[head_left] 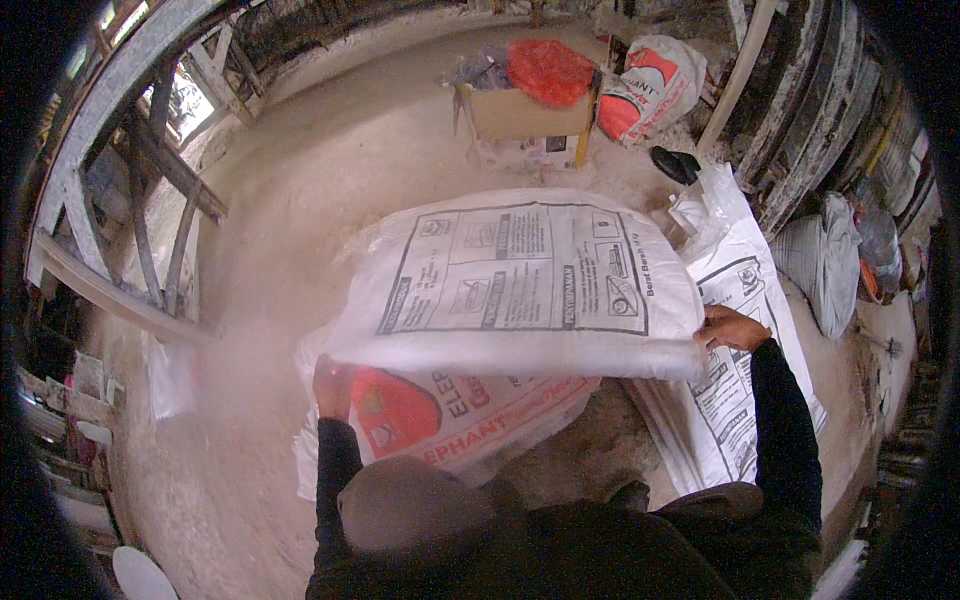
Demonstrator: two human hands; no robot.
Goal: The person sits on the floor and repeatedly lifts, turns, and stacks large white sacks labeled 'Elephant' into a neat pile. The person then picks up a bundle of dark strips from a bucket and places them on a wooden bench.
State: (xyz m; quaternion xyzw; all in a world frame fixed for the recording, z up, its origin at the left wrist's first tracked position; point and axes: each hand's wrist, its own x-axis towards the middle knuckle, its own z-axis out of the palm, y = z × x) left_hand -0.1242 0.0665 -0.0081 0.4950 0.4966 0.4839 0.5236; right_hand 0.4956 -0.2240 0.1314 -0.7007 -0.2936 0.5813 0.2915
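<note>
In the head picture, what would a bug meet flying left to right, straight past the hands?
Wooden frame → left hand → big white sack → right hand → pale bag.

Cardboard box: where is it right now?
In the head view, the cardboard box stands near the top, slightly right of centre, beyond the printed white sack being held and just left of a red-and-white sack.
</note>
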